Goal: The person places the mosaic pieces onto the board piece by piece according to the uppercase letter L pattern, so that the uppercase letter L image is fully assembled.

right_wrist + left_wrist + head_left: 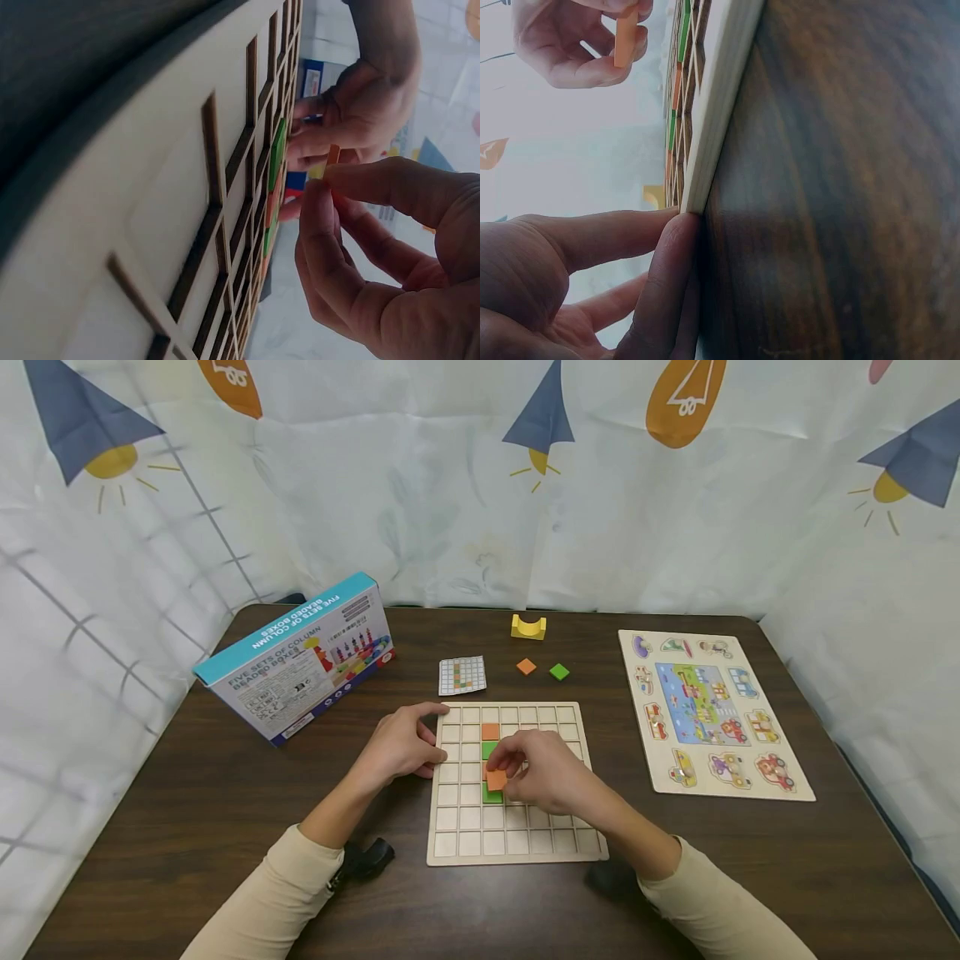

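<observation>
My right hand (551, 772) pinches an orange square tile (497, 780) between thumb and fingertips, just above the wooden grid board (517, 853). In the right wrist view the tile (333, 155) shows edge-on, apart from the board. One column of the board holds an orange tile (490, 732), a green tile (489, 750), another orange tile partly hidden by the held one, and a nearer green tile (492, 796). My left hand (401, 743) rests its fingertips against the board's left edge, as the board's side (716, 112) in the left wrist view shows.
Beyond the board lie a small pattern card (462, 675), a loose orange tile (527, 667), a loose green tile (559, 672) and a yellow arched block (528, 627). A box (300, 656) stands at left, a picture puzzle board (637, 693) lies at right. A curtain hangs behind.
</observation>
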Action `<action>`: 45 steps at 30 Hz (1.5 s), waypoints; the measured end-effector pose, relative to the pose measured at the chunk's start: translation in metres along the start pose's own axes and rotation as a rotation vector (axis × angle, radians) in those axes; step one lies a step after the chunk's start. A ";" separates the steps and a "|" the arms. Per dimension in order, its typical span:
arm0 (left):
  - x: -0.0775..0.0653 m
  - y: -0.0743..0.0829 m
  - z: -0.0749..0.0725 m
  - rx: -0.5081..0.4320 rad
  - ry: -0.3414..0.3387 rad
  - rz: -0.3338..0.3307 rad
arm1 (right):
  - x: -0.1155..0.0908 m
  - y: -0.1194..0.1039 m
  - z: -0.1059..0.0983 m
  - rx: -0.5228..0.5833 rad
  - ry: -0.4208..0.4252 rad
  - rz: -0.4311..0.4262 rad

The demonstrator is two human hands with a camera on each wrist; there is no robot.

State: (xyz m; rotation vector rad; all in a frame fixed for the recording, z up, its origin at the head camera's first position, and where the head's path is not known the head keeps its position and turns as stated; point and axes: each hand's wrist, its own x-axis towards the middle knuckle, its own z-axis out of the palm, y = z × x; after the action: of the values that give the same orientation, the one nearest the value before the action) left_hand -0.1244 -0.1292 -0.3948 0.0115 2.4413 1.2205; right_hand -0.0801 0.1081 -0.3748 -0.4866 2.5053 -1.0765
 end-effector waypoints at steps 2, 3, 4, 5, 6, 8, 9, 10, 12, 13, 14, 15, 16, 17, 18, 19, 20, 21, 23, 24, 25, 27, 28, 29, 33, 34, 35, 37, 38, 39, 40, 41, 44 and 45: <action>0.000 0.000 0.000 -0.004 0.001 0.000 | -0.001 -0.001 0.001 0.002 -0.007 0.007; 0.000 0.000 0.001 -0.006 0.001 0.001 | -0.002 -0.001 0.001 -0.002 -0.010 0.007; 0.000 0.001 0.001 -0.008 0.001 0.000 | -0.003 -0.001 0.002 -0.007 -0.013 0.006; 0.000 0.001 0.001 -0.009 0.001 0.001 | -0.004 -0.001 0.002 -0.012 -0.014 0.004; 0.000 0.001 0.002 -0.012 0.001 0.003 | -0.004 -0.001 0.003 -0.014 -0.014 0.001; 0.000 0.002 0.002 -0.012 0.001 0.006 | -0.006 -0.001 0.004 -0.018 -0.018 -0.012; -0.001 0.002 0.002 -0.011 0.003 0.006 | -0.006 -0.001 0.005 -0.019 -0.021 -0.020; -0.001 0.002 0.001 -0.008 0.006 0.006 | -0.007 -0.001 0.005 -0.019 -0.025 -0.028; -0.002 0.002 0.001 -0.002 0.009 0.005 | -0.007 -0.002 0.007 -0.022 -0.031 -0.044; -0.002 0.002 0.001 0.000 0.011 0.005 | -0.007 -0.002 0.007 -0.026 -0.035 -0.050; -0.002 0.002 0.000 0.001 0.012 0.004 | -0.008 -0.002 0.008 -0.031 -0.041 -0.055; -0.002 0.002 0.000 0.003 0.012 0.004 | -0.008 -0.002 0.008 -0.036 -0.046 -0.054; -0.002 0.002 0.000 0.002 0.011 0.005 | -0.008 -0.002 0.008 -0.038 -0.053 -0.051; -0.002 0.002 0.000 0.002 0.010 0.005 | -0.008 -0.003 0.009 -0.039 -0.060 -0.047; -0.002 0.002 0.000 0.000 0.009 0.006 | -0.008 -0.003 0.009 -0.041 -0.071 -0.041; -0.002 0.002 0.000 -0.001 0.008 0.007 | -0.009 -0.003 0.009 -0.045 -0.082 -0.035; -0.001 0.002 0.000 -0.002 0.007 0.006 | -0.009 -0.003 0.009 -0.048 -0.092 -0.029; -0.001 0.002 0.000 -0.002 0.007 0.006 | -0.009 -0.003 0.010 -0.052 -0.101 -0.025; -0.001 0.002 0.000 -0.002 0.007 0.006 | -0.009 -0.002 0.011 -0.060 -0.111 -0.027; -0.001 0.002 0.000 -0.002 0.006 0.006 | -0.009 -0.002 0.011 -0.065 -0.116 -0.025; -0.001 0.002 0.000 -0.001 0.006 0.006 | -0.009 -0.002 0.012 -0.072 -0.117 -0.028; -0.001 0.002 0.000 0.000 0.004 0.005 | -0.009 -0.002 0.013 -0.080 -0.120 -0.038; -0.001 0.002 0.000 0.001 0.004 0.005 | -0.009 -0.002 0.013 -0.085 -0.122 -0.043; -0.001 0.002 0.000 0.001 0.003 0.004 | -0.009 -0.002 0.014 -0.090 -0.125 -0.046; -0.001 0.001 0.000 0.003 0.004 0.002 | -0.010 -0.001 0.016 -0.106 -0.133 -0.067; -0.001 0.001 0.000 0.003 0.004 0.003 | -0.010 -0.001 0.016 -0.109 -0.134 -0.070; -0.001 0.001 0.000 0.005 0.004 0.003 | -0.010 -0.001 0.016 -0.110 -0.134 -0.073; 0.000 0.000 0.001 0.008 0.006 0.004 | -0.010 -0.001 0.016 -0.113 -0.136 -0.076; 0.000 0.000 0.001 0.009 0.006 0.004 | -0.010 -0.002 0.016 -0.113 -0.137 -0.078; 0.000 0.000 0.001 0.009 0.007 0.004 | -0.010 -0.002 0.017 -0.115 -0.138 -0.079; 0.000 0.000 0.001 0.010 0.006 0.004 | -0.010 -0.002 0.017 -0.118 -0.138 -0.081; 0.000 0.000 0.001 0.009 0.007 0.005 | -0.010 -0.003 0.017 -0.120 -0.137 -0.083; 0.000 0.000 0.001 0.002 0.010 0.006 | -0.010 -0.003 0.018 -0.133 -0.133 -0.091; 0.000 0.000 0.001 0.000 0.011 0.007 | -0.009 -0.003 0.019 -0.137 -0.131 -0.095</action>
State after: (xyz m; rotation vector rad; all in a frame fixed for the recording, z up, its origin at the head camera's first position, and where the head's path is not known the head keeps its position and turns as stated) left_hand -0.1240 -0.1289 -0.3954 0.0132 2.4527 1.2260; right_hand -0.0631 0.0991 -0.3828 -0.6978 2.4718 -0.8785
